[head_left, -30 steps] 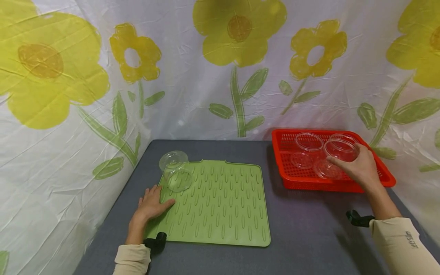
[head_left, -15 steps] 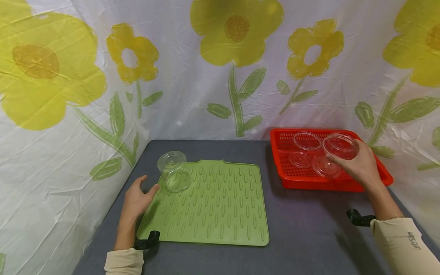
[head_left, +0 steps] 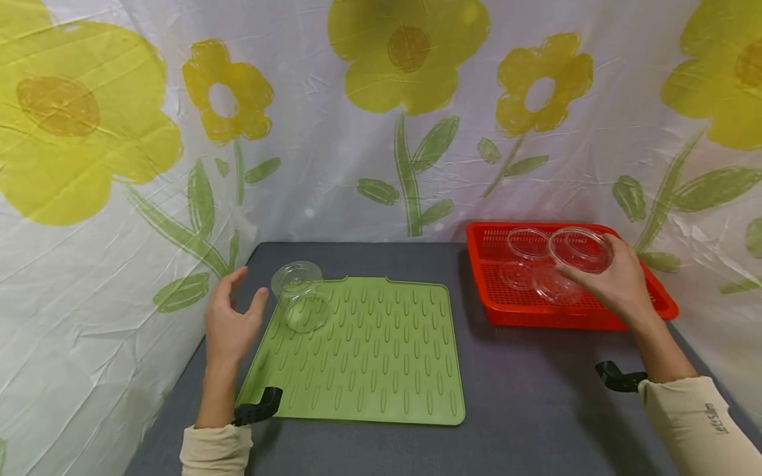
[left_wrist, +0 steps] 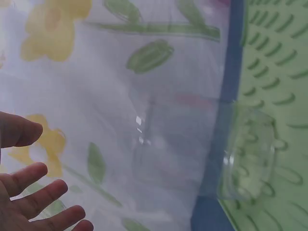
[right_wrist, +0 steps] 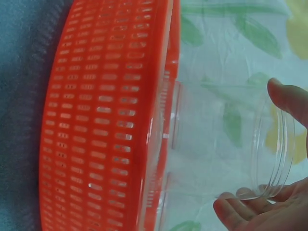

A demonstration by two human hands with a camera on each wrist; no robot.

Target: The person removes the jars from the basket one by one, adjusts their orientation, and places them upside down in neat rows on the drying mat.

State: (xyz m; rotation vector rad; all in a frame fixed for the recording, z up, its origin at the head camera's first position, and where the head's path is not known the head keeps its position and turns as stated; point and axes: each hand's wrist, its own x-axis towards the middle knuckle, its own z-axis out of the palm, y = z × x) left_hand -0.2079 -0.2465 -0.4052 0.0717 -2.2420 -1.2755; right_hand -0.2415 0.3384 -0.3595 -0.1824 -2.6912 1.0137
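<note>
My right hand [head_left: 622, 281] grips a clear plastic jar [head_left: 576, 251] near its ringed rim, above the red basket [head_left: 483, 284]. In the right wrist view the thumb and fingers lie on opposite sides of this jar [right_wrist: 216, 139]. At least one more clear jar [head_left: 526, 246] stands in the basket; overlapping transparent walls make others hard to separate. Another clear jar [head_left: 299, 297] stands at the far left corner of the green ridged mat [head_left: 369, 370]. Just left of it, my left hand [head_left: 231, 324] is raised, fingers spread, touching nothing. The left wrist view shows a gap between those fingers and the jar [left_wrist: 183, 144].
The dark grey tabletop [head_left: 506, 396] carries the mat at left and the basket at back right. A flower-printed white curtain [head_left: 309, 165] hangs close behind and along both sides. Black wrist mounts [head_left: 258, 406] stick out from both forearms.
My left hand has lifted off the mat's left edge and moved up and left, beside the standing jar. The right hand has shifted slightly left with its jar over the basket.
</note>
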